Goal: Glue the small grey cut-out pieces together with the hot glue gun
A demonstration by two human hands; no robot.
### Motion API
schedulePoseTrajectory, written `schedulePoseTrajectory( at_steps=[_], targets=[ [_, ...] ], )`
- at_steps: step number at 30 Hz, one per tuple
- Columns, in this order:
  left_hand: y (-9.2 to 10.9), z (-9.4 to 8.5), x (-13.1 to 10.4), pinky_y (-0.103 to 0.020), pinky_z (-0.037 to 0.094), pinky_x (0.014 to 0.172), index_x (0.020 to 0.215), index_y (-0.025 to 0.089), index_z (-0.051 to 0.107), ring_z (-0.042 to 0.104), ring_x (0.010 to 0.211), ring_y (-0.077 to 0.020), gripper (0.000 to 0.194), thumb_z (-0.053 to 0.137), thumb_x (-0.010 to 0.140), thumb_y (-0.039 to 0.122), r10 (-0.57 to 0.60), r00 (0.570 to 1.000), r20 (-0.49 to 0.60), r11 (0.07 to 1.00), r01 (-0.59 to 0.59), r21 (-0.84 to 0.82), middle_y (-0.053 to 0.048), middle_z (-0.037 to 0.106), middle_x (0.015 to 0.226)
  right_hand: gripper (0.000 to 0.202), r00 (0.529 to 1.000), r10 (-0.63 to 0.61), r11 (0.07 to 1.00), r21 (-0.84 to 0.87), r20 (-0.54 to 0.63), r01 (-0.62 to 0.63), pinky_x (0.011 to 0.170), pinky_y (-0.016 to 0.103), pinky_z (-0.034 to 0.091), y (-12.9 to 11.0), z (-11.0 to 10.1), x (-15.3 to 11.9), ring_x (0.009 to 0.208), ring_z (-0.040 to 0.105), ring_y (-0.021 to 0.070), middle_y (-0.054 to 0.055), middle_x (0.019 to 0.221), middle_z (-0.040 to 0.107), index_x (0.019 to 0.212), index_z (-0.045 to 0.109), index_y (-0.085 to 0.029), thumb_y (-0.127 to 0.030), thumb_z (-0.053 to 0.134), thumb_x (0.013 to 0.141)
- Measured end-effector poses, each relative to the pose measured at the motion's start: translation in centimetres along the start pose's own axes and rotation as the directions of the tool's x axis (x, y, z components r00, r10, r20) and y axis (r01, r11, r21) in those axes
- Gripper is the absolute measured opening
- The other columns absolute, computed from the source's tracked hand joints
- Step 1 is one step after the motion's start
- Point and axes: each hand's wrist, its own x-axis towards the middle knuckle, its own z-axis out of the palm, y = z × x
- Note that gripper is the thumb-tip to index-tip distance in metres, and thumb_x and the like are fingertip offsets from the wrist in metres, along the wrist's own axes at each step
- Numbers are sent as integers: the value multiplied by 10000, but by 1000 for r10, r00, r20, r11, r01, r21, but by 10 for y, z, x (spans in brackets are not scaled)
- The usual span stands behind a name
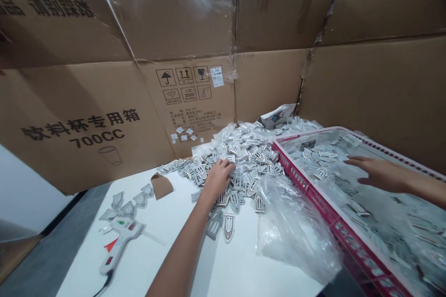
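My left hand (219, 177) reaches into a heap of small grey and white shield-shaped pieces (237, 139) on the white table. Its fingers are bent and close together; what they hold, if anything, is hidden. My right hand (379, 172) hovers over a pink and white plastic basket (296, 174), fingers stretched out and apart, with nothing in them. More of the same pieces (320, 173) lie in the basket among clear plastic bags. A single shield-shaped piece (228, 227) with a brown pattern lies face up in front of the heap.
A glue gun (120, 243) with a cord lies at the left, near several grey pieces (117, 200) and a brown cardboard scrap (161, 186). A clear plastic bag (296, 227) rests against the basket. Tall cardboard walls (195, 23) stand behind and to the right.
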Motion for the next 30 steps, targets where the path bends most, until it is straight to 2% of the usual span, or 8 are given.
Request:
schedulePoseTrajectory(
  at_steps=[3, 7, 11, 17, 20, 24, 28, 30],
  targets=[
    [2, 2, 10, -450, 500, 1004, 959, 237, 771, 609, 1147, -308, 254, 691, 825, 37, -26, 999, -18, 1000, 26, -12, -89, 726, 1092, 322, 997, 6, 994, -110, 79, 3, 815, 607, 571, -14, 1, -6, 842, 741, 405, 121, 1105, 778, 1003, 743, -338, -579, 691, 796],
    [13, -9, 22, -423, 521, 962, 918, 222, 756, 672, 1044, -276, 169, 631, 907, 109, -123, 987, -107, 989, 113, -95, -78, 752, 1040, 316, 998, -39, 994, -96, 46, 43, 720, 529, 540, -96, 2, 8, 693, 685, 327, 119, 949, 765, 946, 730, -295, -576, 587, 925],
    [31, -33, 25, -347, 566, 833, 998, 212, 713, 731, 900, -216, 171, 545, 991, 243, -257, 948, -190, 939, 198, -282, -60, 778, 1011, 334, 992, -67, 976, 211, 110, 43, 783, 460, 576, -174, 17, 22, 849, 706, 274, 103, 1101, 766, 1048, 727, -257, -550, 580, 987],
    [86, -62, 14, -323, 593, 719, 905, 203, 674, 732, 793, -197, 207, 692, 914, 409, -258, 966, 17, 597, 173, -784, -49, 753, 863, 887, 904, -184, 666, 725, 385, -173, 784, 428, 652, -255, 69, 28, 968, 729, 251, 143, 1455, 615, 1638, 349, -347, -446, 790, 875],
    [102, -65, 10, -334, 607, 729, 929, 221, 724, 731, 813, -190, 173, 702, 914, 392, -151, 983, 105, 563, 172, -808, -64, 769, 923, 520, 903, -218, 601, 780, 371, -176, 729, 386, 642, -273, 78, 34, 904, 721, 244, 100, 1108, 738, 1357, 663, -254, -392, 763, 866],
    [79, -63, 7, -380, 613, 854, 1084, 251, 765, 750, 971, -222, 235, 730, 910, 405, -126, 986, 107, 638, 163, -752, -81, 792, 1112, 238, 959, -94, 765, 636, 267, -102, 764, 398, 617, -221, 52, 42, 837, 712, 240, 61, 904, 743, 954, 745, -216, -437, 728, 866],
    [26, -52, 6, -381, 588, 842, 1054, 220, 747, 739, 963, -237, 182, 682, 927, 333, -342, 936, -83, 835, 262, -484, -78, 788, 1058, 265, 988, 121, 977, 187, -99, -101, 783, 513, 576, -83, 8, 27, 865, 718, 365, 130, 986, 781, 936, 780, -261, -464, 704, 785],
    [7, -42, 11, -393, 570, 883, 1088, 216, 725, 720, 1000, -246, 197, 690, 914, 300, -353, 921, -164, 893, 280, -351, -80, 769, 1116, 274, 994, 93, 995, 35, -62, -91, 757, 586, 558, -13, -5, 8, 841, 713, 445, 130, 913, 775, 825, 781, -314, -490, 790, 615]
  ],
)
